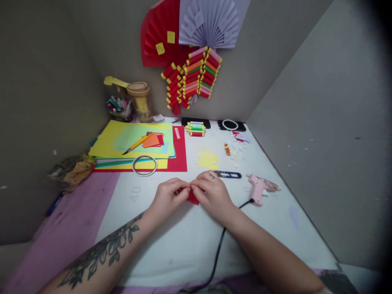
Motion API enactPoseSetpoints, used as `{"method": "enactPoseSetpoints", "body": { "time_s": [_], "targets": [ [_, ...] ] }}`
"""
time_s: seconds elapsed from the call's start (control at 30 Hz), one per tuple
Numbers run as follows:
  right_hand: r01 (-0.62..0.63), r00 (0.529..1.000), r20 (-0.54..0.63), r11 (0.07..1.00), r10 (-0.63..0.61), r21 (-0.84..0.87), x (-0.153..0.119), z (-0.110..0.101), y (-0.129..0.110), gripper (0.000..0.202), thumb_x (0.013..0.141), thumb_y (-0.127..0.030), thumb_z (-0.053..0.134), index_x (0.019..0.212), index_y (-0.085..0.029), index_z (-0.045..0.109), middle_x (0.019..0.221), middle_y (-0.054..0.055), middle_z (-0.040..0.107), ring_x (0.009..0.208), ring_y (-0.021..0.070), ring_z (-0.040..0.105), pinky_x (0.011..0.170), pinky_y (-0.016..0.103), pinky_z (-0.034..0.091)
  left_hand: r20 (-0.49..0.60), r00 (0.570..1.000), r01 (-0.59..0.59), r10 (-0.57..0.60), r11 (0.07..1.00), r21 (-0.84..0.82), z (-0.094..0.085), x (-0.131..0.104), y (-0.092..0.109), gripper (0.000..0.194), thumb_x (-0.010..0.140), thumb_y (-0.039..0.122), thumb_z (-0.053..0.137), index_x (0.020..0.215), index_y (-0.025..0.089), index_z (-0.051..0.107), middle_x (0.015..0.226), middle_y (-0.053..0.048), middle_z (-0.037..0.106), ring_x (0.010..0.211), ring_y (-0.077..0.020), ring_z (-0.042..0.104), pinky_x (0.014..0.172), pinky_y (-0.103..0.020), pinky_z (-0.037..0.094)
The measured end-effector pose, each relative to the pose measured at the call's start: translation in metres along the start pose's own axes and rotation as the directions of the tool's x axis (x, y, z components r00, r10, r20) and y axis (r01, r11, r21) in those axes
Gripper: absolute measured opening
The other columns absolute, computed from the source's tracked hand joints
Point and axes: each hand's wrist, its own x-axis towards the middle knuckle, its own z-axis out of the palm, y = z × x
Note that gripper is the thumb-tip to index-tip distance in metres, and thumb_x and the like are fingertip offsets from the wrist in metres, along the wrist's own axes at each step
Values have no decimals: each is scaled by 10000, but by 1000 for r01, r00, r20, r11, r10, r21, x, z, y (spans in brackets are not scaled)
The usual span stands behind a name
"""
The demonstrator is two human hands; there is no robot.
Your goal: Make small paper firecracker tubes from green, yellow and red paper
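Note:
Between my hands is a small piece of red paper, its lower corner showing under the fingers. My left hand pinches the paper's upper left edge. Close beside it, the fingertips of my right hand grip the upper right side. The fingers cover most of the paper, so any fold or roll is hidden. Just beyond my right hand lie dark blue thread snips, partly covered by it. To the right rests a pink glue gun with a black cord.
A stack of coloured paper bears a yellow craft knife; a ring overlaps its front edge. Yellow strips and small rolled paper tubes lie farther back. Paper fans with firecracker garlands hang on the wall.

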Motion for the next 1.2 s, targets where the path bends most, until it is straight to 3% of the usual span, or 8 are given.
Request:
{"method": "enactPoseSetpoints", "body": {
  "time_s": [0.13, 0.3, 0.43, 0.67, 0.9, 1.0, 1.13, 1.2],
  "targets": [
    [-48, 997, -54, 996, 52, 79, -1, -1, 1, 153, 846, -126, 541, 842, -190, 679, 784, 35, 615, 789, 161, 558, 729, 307, 455, -24, 997, 79, -79, 997, -24, -1, 2, 2, 119, 776, 156, 569, 768, 175, 686, 736, -9, 673, 661, -111, 597, 599, -195, 451],
    [52, 988, -136, 989, -71, -139, -4, 0, -5, 128, 848, -157, 559, 885, -184, 678, 812, 56, 636, 800, 190, 522, 741, 344, 443, -71, 984, 161, -164, 986, -43, -1, 3, 3, 101, 766, 178, 573, 748, 162, 671, 688, 4, 662, 596, -100, 569, 555, -191, 446],
    [85, 986, -114, 957, -121, -278, -5, 2, -12, 115, 846, -167, 562, 830, -187, 674, 777, 50, 642, 754, 188, 498, 704, 333, 419, -74, 990, 122, -122, 992, 1, 1, 2, 2, 97, 765, 161, 574, 740, 168, 667, 709, 2, 665, 619, -101, 574, 579, -195, 453],
    [75, 988, -102, 942, -114, -327, -4, 2, -12, 172, 854, -157, 526, 733, -183, 645, 725, 48, 608, 747, 183, 485, 691, 320, 388, -48, 999, 13, -11, 999, 38, 3, -1, 3, 120, 800, 163, 557, 753, 177, 667, 742, -8, 661, 668, -103, 585, 617, -195, 453],
    [35, 984, -161, 963, -81, -268, 0, 7, -3, 155, 823, -136, 517, 711, -187, 610, 731, 44, 598, 755, 185, 497, 710, 325, 407, -39, 985, 168, -171, 983, -72, 2, 2, 5, 102, 774, 200, 550, 720, 166, 629, 691, 5, 632, 614, -101, 547, 566, -199, 431],
    [-99, 949, -314, 974, 31, -202, 6, -17, 24, 135, 823, -149, 500, 742, -194, 598, 770, 49, 597, 796, 193, 529, 755, 342, 432, -78, 949, 285, -307, 935, -213, -3, 7, -1, 112, 776, 259, 543, 731, 164, 581, 651, 18, 594, 579, -96, 529, 518, -191, 411],
    [-499, 740, -627, 824, 242, -271, 6, -59, 85, 169, 823, -210, 458, 833, -171, 622, 877, 100, 599, 897, 242, 537, 851, 413, 411, -110, 874, 397, -474, 826, -401, -9, 15, -12, 142, 767, 318, 545, 758, 180, 511, 520, 73, 482, 403, -64, 398, 404, -176, 326],
    [-585, 762, -549, 728, 343, -358, 1, -72, 111, 316, 794, -251, 505, 1066, -122, 600, 1102, 170, 571, 1054, 296, 490, 905, 453, 376, -90, 856, 426, -509, 794, -434, -9, 17, -16, 154, 762, 332, 548, 768, 186, 501, 480, 91, 446, 357, -59, 348, 371, -175, 289]
  ]
}}
